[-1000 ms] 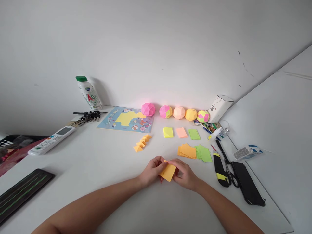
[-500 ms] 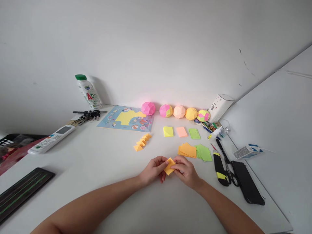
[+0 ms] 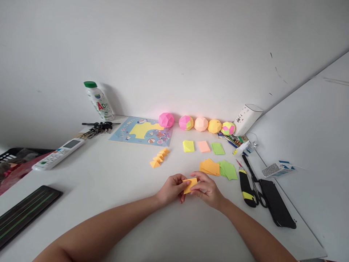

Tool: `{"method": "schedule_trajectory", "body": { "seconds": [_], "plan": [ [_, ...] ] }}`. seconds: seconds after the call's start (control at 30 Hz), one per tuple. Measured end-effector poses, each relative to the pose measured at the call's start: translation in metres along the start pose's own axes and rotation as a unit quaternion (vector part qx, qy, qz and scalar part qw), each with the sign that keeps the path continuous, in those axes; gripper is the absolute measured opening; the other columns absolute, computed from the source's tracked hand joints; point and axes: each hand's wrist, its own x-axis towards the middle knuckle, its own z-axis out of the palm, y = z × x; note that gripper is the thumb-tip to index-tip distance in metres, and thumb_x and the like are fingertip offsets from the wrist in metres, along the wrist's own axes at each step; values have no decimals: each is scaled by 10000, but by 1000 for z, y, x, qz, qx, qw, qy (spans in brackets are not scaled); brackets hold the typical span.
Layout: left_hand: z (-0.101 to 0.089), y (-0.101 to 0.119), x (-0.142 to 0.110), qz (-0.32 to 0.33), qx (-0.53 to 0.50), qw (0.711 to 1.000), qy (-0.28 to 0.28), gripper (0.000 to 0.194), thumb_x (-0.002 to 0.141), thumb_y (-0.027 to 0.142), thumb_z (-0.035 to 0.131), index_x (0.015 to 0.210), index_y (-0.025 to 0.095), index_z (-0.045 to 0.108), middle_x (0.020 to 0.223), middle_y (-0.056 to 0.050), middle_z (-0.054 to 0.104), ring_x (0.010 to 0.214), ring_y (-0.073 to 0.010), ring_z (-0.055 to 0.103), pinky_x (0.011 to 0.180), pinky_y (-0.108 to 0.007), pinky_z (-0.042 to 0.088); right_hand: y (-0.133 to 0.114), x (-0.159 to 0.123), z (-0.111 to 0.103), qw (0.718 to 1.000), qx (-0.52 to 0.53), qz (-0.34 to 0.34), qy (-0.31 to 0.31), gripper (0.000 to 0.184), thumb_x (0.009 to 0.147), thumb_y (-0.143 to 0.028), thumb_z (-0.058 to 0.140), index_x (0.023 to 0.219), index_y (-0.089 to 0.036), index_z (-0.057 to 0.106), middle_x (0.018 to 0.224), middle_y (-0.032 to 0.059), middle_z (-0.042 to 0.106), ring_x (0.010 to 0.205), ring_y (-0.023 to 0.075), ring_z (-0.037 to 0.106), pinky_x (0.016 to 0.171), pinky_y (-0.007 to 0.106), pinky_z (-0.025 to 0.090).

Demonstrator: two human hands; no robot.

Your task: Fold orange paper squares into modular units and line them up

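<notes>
Small orange-yellow flat paper piece [image 3: 193, 181] sits just below frame centre, between the two bare hands. Left hand [image 3: 172, 189] pinches its left side, thumb on top. Right hand [image 3: 206, 190] has fingertips narrowed at the right side; actual pinch or light touch, can't tell. To do it well, I'd square the corners, anchor with left, press creases from mid outward. Hidden: paper's underside, fingers beneath. Fold lines too small to read. Forearms cut off at bottom edge.

Orange paper [image 3: 188, 190] partly hidden behind the hands [image 3: 170, 190] [image 3: 209, 193], dark slab [image 3: 29, 211] cut off by the left edge.
</notes>
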Motion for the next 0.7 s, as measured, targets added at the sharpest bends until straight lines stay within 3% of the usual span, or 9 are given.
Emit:
{"method": "schedule_trajectory", "body": {
  "seconds": [0.13, 0.23, 0.37, 0.57, 0.7],
  "plan": [
    [0, -5, 2, 12, -18, 1000, 1, 381, 690, 504, 632, 737, 166, 460, 555, 34, 590, 366, -94, 537, 352, -198, 404, -5, 1, 2, 980, 123, 157, -13, 217, 842, -345, 546, 808, -176, 677, 933, 66, 542, 656, 118, 549, 545, 250, 521],
    [1, -5, 1, 8, -17, 1000, 9, 379, 689, 503, 634, 738, 162, 475, 584, 23, 599, 396, -103, 561, 363, -205, 420, -8, 2, 3, 955, 184, 231, -10, 210, 826, -347, 560, 802, -166, 664, 848, 42, 549, 584, 98, 530, 482, 225, 506],
    [2, -1, 0, 4, -2, 1000, -8, 374, 704, 501, 622, 759, 148, 513, 645, -2, 618, 446, -109, 586, 395, -213, 444, -9, 3, 4, 948, 202, 245, 15, 178, 804, -329, 587, 790, -162, 648, 737, 17, 560, 569, 103, 532, 448, 211, 479],
    [-1, 2, -2, -6, 26, 999, -46, 398, 739, 537, 561, 758, 139, 550, 591, 3, 597, 431, -111, 580, 405, -212, 444, -11, 3, 4, 955, 177, 235, 41, 136, 763, -298, 640, 752, -166, 671, 864, 41, 563, 531, 77, 510, 451, 222, 482],
    [-1, 5, -3, -8, 33, 998, -55, 436, 778, 566, 480, 741, 136, 540, 615, -12, 609, 442, -112, 582, 424, -221, 453, -13, 3, 4, 961, 156, 225, 43, 154, 759, -316, 643, 730, -169, 677, 801, 38, 569, 527, 89, 507, 435, 223, 470]
  ]
}}
